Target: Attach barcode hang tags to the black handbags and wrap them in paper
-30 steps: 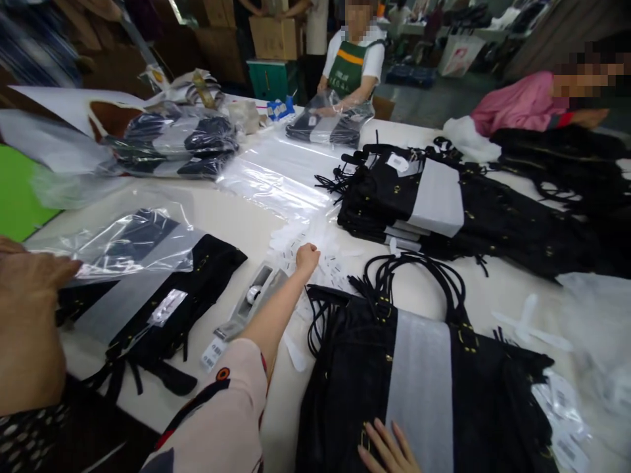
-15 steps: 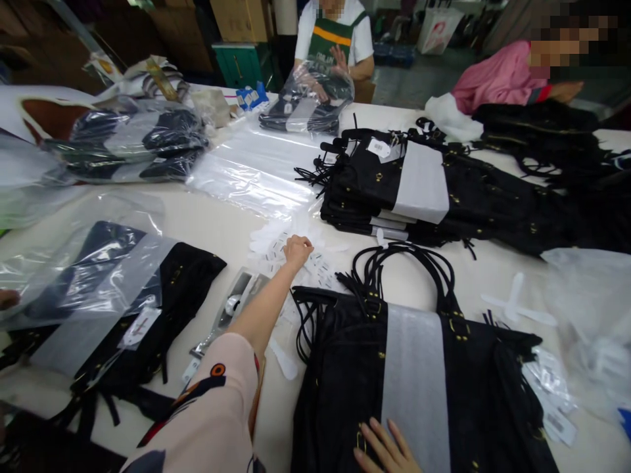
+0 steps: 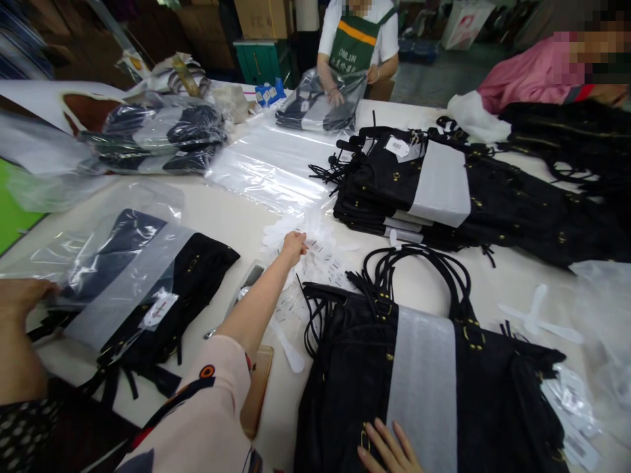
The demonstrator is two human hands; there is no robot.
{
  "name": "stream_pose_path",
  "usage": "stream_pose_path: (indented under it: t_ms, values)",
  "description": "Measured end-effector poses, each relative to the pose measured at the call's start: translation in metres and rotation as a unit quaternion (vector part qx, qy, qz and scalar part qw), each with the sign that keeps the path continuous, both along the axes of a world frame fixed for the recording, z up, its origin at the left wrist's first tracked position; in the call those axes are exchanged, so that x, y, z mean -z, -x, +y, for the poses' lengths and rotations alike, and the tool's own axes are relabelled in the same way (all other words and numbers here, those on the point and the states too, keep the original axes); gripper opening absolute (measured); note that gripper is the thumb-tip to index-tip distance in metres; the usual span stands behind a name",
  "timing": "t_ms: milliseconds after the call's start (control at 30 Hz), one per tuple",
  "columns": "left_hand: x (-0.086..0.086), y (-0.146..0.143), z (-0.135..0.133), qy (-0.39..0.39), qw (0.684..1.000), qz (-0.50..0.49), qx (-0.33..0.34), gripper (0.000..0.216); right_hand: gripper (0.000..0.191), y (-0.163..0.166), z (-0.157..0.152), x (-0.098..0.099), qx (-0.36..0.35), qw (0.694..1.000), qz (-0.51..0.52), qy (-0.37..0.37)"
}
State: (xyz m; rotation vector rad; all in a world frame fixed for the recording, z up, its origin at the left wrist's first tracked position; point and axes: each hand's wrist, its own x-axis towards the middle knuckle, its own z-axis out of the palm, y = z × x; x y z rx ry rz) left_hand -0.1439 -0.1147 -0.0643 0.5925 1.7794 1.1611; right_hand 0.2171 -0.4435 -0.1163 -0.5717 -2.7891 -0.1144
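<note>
Well, from my remote seat, the black bag (image 3: pixel 357 368) lies foremost, its pale band (image 3: pixel 424 387) running away lengthwise. Off the bag's far left corner lie the white slips (image 3: pixel 321 253), at my nearer left hand (image 3: pixel 294 247), whose fingers curl; I can't tell whether they grip any. My right hand (image 3: pixel 389 450) rests spread on the bag.

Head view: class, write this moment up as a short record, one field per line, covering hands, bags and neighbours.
Left hand: fingers together at the white strips; grip unclear
Right hand: fingers spread on the near black bag
Pale band: runs down the near black bag's front
Bag stack: beyond the near black bag
Phone: partly hidden by the left sleeve
Left neighbour's hand: by another black bag, partly covered by clear plastic
Far co-worker: green apron
</note>
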Motion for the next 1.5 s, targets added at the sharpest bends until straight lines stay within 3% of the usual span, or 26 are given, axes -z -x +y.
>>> stream_pose_path:
  t_ms: [233,400,533,800,1067,1233,1400,1500]
  values:
    - [-0.004,-0.001,-0.001,-0.017,0.985,-0.136,-0.104,0.019,0.045,0.000,-0.002,0.005,0.013,1.000,0.026,0.007]
    - [-0.002,0.009,0.002,-0.028,0.972,-0.144,-0.182,0.021,0.047,0.000,-0.003,0.004,0.010,1.000,0.021,0.008]
    - [0.007,0.010,-0.003,-0.038,0.971,-0.129,-0.199,0.022,0.047,0.000,-0.004,0.004,0.011,1.000,0.020,0.014]
    - [0.013,-0.002,-0.013,-0.044,0.994,-0.063,-0.081,0.029,0.042,0.000,-0.006,0.005,0.024,0.999,0.034,0.026]
    - [0.020,-0.023,-0.012,0.031,0.989,0.134,0.062,0.018,0.047,0.001,-0.003,-0.001,0.014,0.999,0.025,0.031]
    - [0.005,-0.011,-0.002,0.074,0.940,0.303,0.141,0.014,0.042,0.001,-0.003,-0.002,0.021,0.999,0.019,0.024]
    - [-0.012,0.002,-0.001,0.122,0.861,0.437,0.230,0.013,0.045,0.001,-0.003,-0.003,0.019,0.999,0.015,0.025]
    - [-0.015,0.002,-0.003,0.143,0.811,0.487,0.292,0.024,0.042,0.001,-0.004,-0.002,0.022,0.999,0.019,0.024]
